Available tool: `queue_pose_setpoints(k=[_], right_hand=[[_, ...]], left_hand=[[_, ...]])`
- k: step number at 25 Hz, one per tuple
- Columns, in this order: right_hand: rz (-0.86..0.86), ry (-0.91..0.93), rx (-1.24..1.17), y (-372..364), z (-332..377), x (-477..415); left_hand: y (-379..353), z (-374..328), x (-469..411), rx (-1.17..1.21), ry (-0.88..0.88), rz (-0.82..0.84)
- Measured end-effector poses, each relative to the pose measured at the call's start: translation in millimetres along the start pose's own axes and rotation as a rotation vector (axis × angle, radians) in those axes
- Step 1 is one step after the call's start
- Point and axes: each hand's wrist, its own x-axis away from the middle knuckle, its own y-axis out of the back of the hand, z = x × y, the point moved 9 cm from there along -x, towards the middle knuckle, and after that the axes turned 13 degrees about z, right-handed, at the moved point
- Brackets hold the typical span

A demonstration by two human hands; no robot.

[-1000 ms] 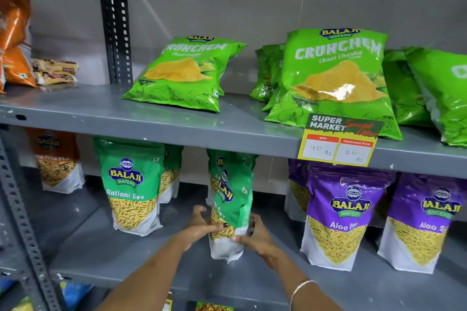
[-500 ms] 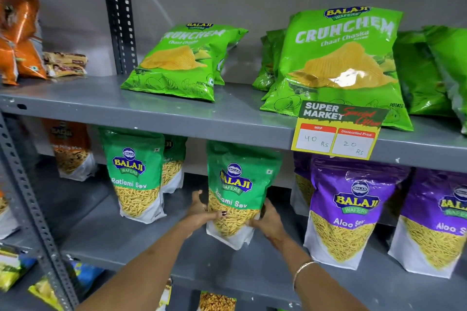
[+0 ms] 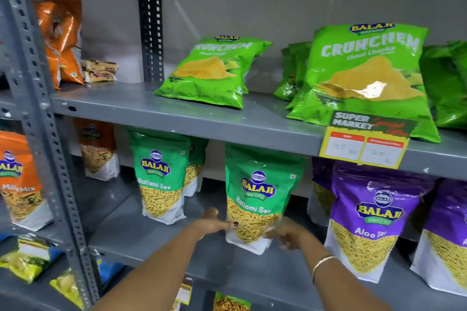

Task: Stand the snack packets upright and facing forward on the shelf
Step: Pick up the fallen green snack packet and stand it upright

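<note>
Since a second ago the green Balaji Wafers "Ratlami Sev" packet [image 3: 257, 197] has turned from edge-on to label forward; it now stands upright on the middle shelf [image 3: 156, 232]. Left hand [image 3: 214, 223] and right hand [image 3: 286, 235] clasp its lower sides, right blurred. A second Ratlami Sev packet [image 3: 159, 179] stands left, purple "Aloo Sev" packet [image 3: 374, 219] right. Price tag [image 3: 366, 141] reads "SUPER MARKET", 40, 20.

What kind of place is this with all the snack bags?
Most likely a supermarket or grocery shop. Grey metal shelves hold rows of the same snack packets, like the green Ratlami Sev packet, and a yellow price tag reading "Super Market" hangs on the shelf edge.
</note>
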Motion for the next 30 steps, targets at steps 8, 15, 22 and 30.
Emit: queue_pose_setpoints(k=[8, 15, 22, 30], right_hand=[[0.217, -0.430, 0.407, -147.0, 63.5, -39.8], [-0.149, 0.118, -0.169, -193.9, 132.3, -113.2], [-0.416, 0.225, -0.261, -200.4, 128.6, -100.9], [-0.456, 0.173, -0.043, -229.1, 117.4, -49.2]], left_hand=[[146.2, 120.8, 37.9, 0.244, 0.189, -0.043], [211.1, 121.8, 3.4, 0.274, -0.174, -0.152], [213.7, 136.9, 12.6, 0.236, -0.193, -0.190], [195.7, 147.8, 76.9, 0.123, -0.194, -0.136]])
